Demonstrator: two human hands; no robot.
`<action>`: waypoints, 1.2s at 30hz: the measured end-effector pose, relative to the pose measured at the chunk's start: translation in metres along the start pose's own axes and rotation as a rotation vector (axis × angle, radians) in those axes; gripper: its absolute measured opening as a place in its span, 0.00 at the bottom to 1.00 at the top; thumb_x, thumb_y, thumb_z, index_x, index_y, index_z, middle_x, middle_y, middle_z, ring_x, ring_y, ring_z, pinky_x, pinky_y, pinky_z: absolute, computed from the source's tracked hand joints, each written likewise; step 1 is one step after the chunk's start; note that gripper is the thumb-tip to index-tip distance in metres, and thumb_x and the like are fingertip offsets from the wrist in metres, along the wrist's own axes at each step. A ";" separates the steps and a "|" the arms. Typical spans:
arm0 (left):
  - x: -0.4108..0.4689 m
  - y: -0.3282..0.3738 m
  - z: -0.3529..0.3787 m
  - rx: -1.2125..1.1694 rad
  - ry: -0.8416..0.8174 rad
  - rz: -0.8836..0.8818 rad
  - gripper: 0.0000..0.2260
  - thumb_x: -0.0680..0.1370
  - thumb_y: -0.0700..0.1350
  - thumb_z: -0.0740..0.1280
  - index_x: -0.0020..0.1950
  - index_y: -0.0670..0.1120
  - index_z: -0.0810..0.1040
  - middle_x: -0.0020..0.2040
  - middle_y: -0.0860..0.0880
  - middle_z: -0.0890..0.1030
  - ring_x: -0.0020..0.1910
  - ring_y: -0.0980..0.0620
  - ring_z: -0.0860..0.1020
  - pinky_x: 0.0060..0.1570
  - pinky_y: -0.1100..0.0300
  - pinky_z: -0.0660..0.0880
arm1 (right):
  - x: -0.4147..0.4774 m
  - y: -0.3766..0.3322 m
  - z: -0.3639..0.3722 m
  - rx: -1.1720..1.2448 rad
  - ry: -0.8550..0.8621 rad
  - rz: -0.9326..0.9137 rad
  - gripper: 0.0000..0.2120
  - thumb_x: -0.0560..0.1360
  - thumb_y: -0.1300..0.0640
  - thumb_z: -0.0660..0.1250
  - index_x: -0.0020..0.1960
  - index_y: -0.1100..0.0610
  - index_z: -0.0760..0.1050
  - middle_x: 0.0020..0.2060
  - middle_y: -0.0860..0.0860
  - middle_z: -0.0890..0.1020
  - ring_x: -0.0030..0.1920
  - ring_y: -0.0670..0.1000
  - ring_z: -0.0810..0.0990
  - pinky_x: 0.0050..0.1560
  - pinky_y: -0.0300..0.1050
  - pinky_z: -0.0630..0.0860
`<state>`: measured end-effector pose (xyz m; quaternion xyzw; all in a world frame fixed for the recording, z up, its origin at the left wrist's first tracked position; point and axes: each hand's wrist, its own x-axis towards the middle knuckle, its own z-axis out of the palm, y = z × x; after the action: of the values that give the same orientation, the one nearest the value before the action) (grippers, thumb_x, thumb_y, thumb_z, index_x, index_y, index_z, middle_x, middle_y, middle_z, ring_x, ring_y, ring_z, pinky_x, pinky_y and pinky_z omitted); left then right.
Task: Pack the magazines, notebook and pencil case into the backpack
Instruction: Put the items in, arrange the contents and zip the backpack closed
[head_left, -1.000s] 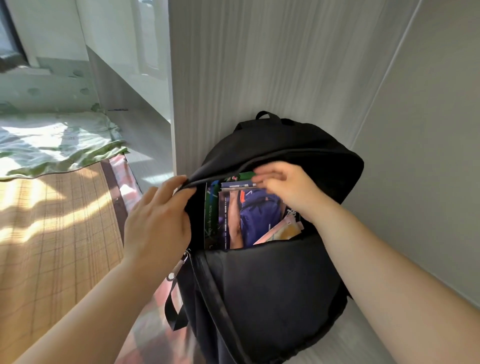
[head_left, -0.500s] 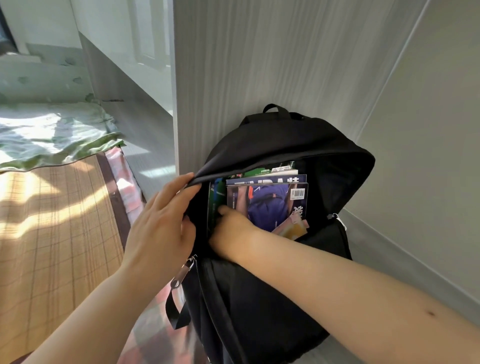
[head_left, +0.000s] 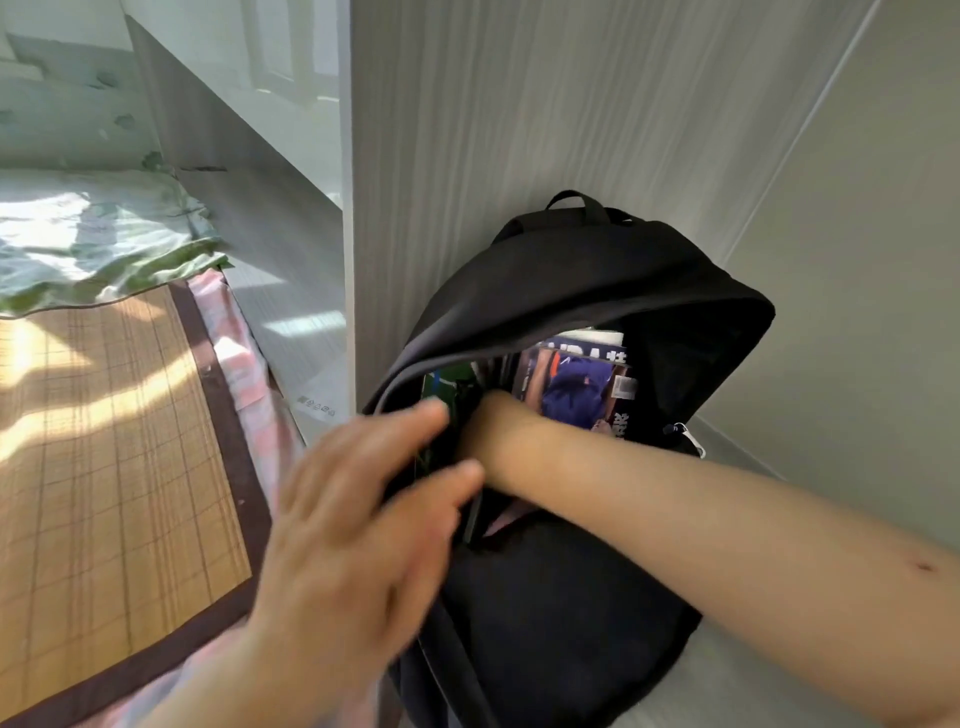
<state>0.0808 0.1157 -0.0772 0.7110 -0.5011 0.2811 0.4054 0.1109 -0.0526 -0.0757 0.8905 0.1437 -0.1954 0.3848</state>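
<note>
Against the pale wood-grain panel (head_left: 519, 156) stands one black backpack (head_left: 561, 613), upright, its main compartment unzipped and the top flap arched over the opening. Inside that opening, at least two magazines (head_left: 576, 389) stand on edge: the front one shows a cover with a blue-purple garment, white lettering along the top and a barcode label at its right corner, and a green-edged one sits further left, partly hidden by the flap's rim. Something pink peeks out low in the opening, too little of it to name. Two bare hands are in view. The left hand (head_left: 358, 525) is blurred, fingers spread loosely and gripping nothing, lying at the left rim of the opening. The right hand is plunged into the compartment past the wrist (head_left: 498, 447), so whether its fingers are closed on anything cannot be told. To the left lie one woven bamboo mat (head_left: 104, 441) with a dark border and one crumpled green blanket (head_left: 93, 244).
</note>
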 end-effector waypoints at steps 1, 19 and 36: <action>-0.002 0.006 0.003 -0.045 -0.068 0.081 0.10 0.76 0.48 0.58 0.51 0.50 0.78 0.58 0.49 0.77 0.58 0.52 0.74 0.62 0.58 0.66 | -0.010 0.007 0.000 0.007 -0.030 0.019 0.15 0.79 0.60 0.54 0.64 0.57 0.70 0.65 0.55 0.74 0.65 0.55 0.71 0.59 0.46 0.70; 0.008 -0.002 0.016 0.049 -0.548 0.023 0.07 0.64 0.51 0.67 0.37 0.57 0.84 0.36 0.60 0.85 0.35 0.61 0.83 0.50 0.53 0.77 | -0.069 0.059 0.034 0.665 0.321 0.334 0.12 0.70 0.50 0.67 0.53 0.48 0.77 0.50 0.50 0.82 0.50 0.52 0.78 0.46 0.42 0.69; 0.012 0.006 0.021 -0.029 -0.533 0.045 0.11 0.68 0.49 0.61 0.37 0.56 0.84 0.36 0.61 0.84 0.33 0.62 0.82 0.59 0.52 0.67 | -0.080 0.033 0.090 1.118 0.389 0.451 0.15 0.66 0.53 0.73 0.53 0.45 0.79 0.48 0.47 0.85 0.51 0.49 0.80 0.46 0.37 0.67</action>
<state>0.0797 0.0910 -0.0761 0.7426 -0.6100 0.0858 0.2629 0.0324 -0.1493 -0.0750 0.9847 -0.1039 0.0102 -0.1398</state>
